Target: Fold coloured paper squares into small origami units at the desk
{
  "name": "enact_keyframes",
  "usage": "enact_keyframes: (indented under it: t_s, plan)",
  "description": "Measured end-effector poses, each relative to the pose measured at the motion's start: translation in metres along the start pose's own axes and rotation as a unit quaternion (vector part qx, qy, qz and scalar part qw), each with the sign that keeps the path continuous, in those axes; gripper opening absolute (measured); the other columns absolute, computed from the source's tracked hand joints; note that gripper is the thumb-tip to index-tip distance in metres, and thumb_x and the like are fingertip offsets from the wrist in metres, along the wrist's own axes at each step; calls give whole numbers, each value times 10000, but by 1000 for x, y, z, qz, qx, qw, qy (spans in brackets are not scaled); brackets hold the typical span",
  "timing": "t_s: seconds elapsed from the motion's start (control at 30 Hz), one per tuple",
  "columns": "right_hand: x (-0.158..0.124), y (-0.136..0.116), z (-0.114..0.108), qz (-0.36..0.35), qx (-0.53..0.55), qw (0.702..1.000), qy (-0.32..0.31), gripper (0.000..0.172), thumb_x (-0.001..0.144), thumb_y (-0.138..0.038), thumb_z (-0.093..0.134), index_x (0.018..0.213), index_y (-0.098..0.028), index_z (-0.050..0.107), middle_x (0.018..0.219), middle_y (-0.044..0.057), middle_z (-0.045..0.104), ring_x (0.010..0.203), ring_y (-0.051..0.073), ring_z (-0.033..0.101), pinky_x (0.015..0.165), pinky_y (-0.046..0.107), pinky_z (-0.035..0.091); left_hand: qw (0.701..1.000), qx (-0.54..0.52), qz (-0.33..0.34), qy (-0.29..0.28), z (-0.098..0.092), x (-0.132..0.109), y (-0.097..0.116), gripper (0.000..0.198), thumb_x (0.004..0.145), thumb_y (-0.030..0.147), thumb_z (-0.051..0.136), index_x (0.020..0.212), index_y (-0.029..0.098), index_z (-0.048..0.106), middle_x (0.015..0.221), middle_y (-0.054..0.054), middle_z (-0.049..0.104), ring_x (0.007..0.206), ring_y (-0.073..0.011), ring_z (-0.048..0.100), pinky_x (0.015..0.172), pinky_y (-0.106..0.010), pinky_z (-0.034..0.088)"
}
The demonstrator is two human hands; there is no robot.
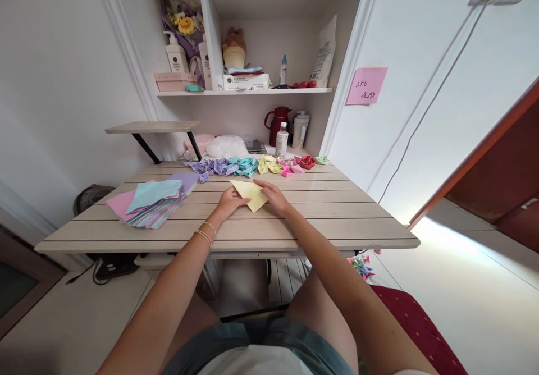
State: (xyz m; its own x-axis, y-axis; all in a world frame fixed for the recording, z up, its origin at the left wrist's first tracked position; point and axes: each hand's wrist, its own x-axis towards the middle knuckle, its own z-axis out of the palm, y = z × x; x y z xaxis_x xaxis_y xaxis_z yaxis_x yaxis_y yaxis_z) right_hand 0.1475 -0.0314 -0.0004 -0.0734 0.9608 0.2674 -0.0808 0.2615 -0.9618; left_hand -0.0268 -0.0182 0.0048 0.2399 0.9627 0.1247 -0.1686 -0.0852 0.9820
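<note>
A folded piece of yellow paper [251,194] is held between my two hands, just above the wooden table [337,212]. My left hand [231,202] grips its left side, thumb on top and fingers behind. On the right edge, my right hand [273,196] has its fingers closed around the paper, with the fingertips at the upper corner. Beyond the hands, a row of folded paper pieces [246,166] in purple, blue, yellow, pink, red and green lies along the back of the table. To the left is a stack of coloured paper sheets [154,198].
At the back stand a clear bottle [282,141], a dark red jug [278,123] and a pale tumbler [300,129]. A small raised wooden shelf [151,127] occupies the back left. More folded paper [362,266] shows below the table's front edge at right.
</note>
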Motion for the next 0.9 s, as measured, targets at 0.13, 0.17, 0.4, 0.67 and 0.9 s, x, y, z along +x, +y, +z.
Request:
enact_keyframes:
  t_s: [0.13, 0.17, 0.4, 0.67, 0.9]
  plan:
    - [1, -1, 0, -2, 31, 998, 51, 270, 734, -269, 455, 947, -206, 607, 1079, 51, 607, 827, 170, 608, 749, 355, 516, 999, -28, 1, 32, -1, 2, -2, 491, 515, 123, 804, 966, 99, 613, 889, -123, 718, 786, -205, 680, 695, -313, 561]
    - [1, -1, 0, -10, 25, 998, 53, 224, 726, -263, 469, 894, -202, 605, 1025, 49, 617, 797, 162, 608, 748, 356, 516, 999, -31, 1, 35, -1, 3, -2, 472, 524, 125, 801, 957, 96, 614, 885, -123, 718, 782, -201, 680, 691, -306, 562]
    - [-4, -4, 1, -90, -138, 986, -15, 232, 749, -232, 533, 933, -185, 665, 966, 55, 665, 893, 185, 596, 804, 349, 480, 999, -41, 0, 20, -3, 4, -6, 484, 517, 116, 804, 960, 97, 611, 888, -115, 719, 765, -193, 683, 705, -300, 558]
    - [-10, -7, 5, -132, -215, 966, -64, 368, 711, -388, 669, 1041, -223, 663, 1074, 69, 642, 962, 209, 593, 753, 312, 499, 997, -36, -9, -63, -2, 0, -2, 438, 569, 226, 805, 958, 108, 642, 897, -98, 720, 800, -173, 676, 770, -291, 548]
    - [-9, -7, 4, -130, -227, 965, -9, 457, 626, -373, 724, 1050, -221, 646, 1079, 71, 623, 954, 209, 574, 755, 322, 490, 998, -29, -18, -54, -1, -1, -1, 400, 670, 436, 712, 868, 91, 669, 780, -94, 718, 776, -198, 687, 765, -339, 562]
